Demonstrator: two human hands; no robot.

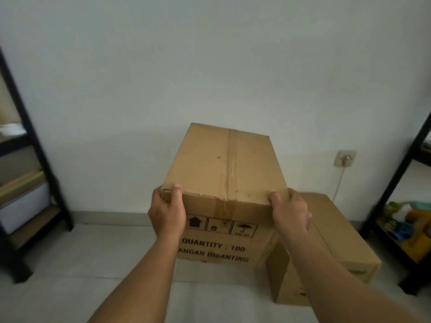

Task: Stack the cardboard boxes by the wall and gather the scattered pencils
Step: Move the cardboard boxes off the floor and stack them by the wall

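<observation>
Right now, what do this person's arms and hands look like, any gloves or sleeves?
The left hand and right hand wear no gloves, and the arms behind them are bare: no sleeve comes into view. No watch or bracelet shows on either wrist, and no ring on the fingers that are visible.

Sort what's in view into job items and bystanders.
Job: held box, gripped by left hand and right hand; floor box beside it. No pencils visible.
Bystanders: left shelf, right shelf, wall socket.
</observation>
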